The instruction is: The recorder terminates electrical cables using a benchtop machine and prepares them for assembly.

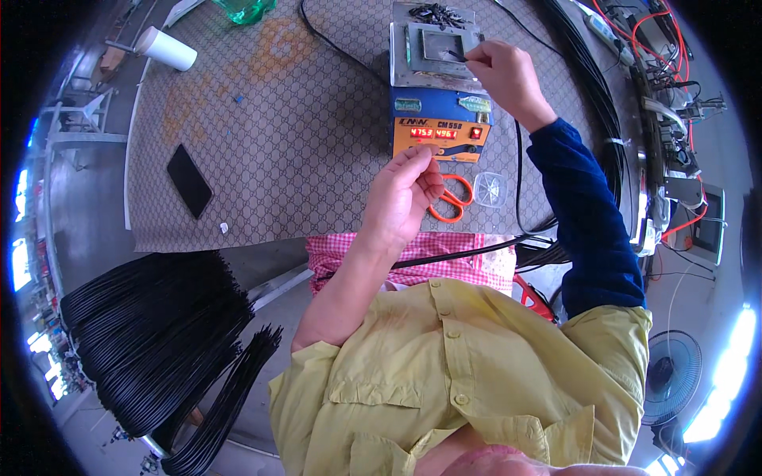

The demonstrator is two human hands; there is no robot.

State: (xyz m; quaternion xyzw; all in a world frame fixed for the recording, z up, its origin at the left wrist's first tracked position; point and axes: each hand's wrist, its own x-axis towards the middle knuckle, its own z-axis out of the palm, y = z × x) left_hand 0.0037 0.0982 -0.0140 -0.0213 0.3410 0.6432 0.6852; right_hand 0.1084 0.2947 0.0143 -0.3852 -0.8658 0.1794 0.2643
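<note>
A box-shaped device [438, 131] with a blue top and an orange front panel with red lit digits stands at the table's far middle. On top of it lies a metal plate [403, 65] with a square recessed frame [442, 45]. My right hand [508, 78], in a dark blue sleeve, reaches over the plate's right side. Its fingers pinch a small dark slender piece [454, 55] over the frame. My left hand [403, 190] is closed in front of the panel, thumb and forefinger together; what they hold, if anything, cannot be made out.
Small black parts [438, 14] lie in a heap behind the frame. Orange-handled scissors [452, 208] and a small clear dish [490, 190] lie before the device. A black phone-like slab [190, 181], a white cup [167, 48], bundled black cables [151, 333] and a fan [671, 373] stand around.
</note>
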